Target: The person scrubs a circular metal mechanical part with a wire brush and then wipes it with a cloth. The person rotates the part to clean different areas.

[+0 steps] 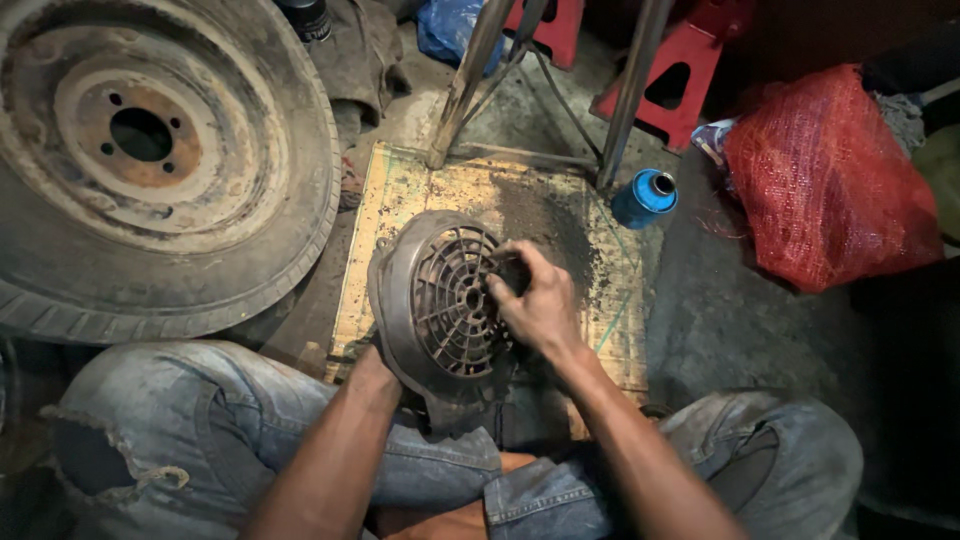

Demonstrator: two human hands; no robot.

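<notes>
A round, dirty grey fan cover with a ribbed grille point(440, 300) stands tilted on edge over a wooden board point(400, 190). My left hand point(372, 362) grips its lower rim from behind and is mostly hidden by it. My right hand point(535, 300) rests on the grille's right side, with its fingers curled into the ribs near the top. Both of my knees, in worn jeans, frame the bottom of the view.
A large wheel with a rusty rim point(150, 160) lies at the left. A blue can point(645, 197) sits beside metal stand legs point(625, 100). A red mesh sack point(830, 180) is at the right, and red stools point(680, 75) stand at the back.
</notes>
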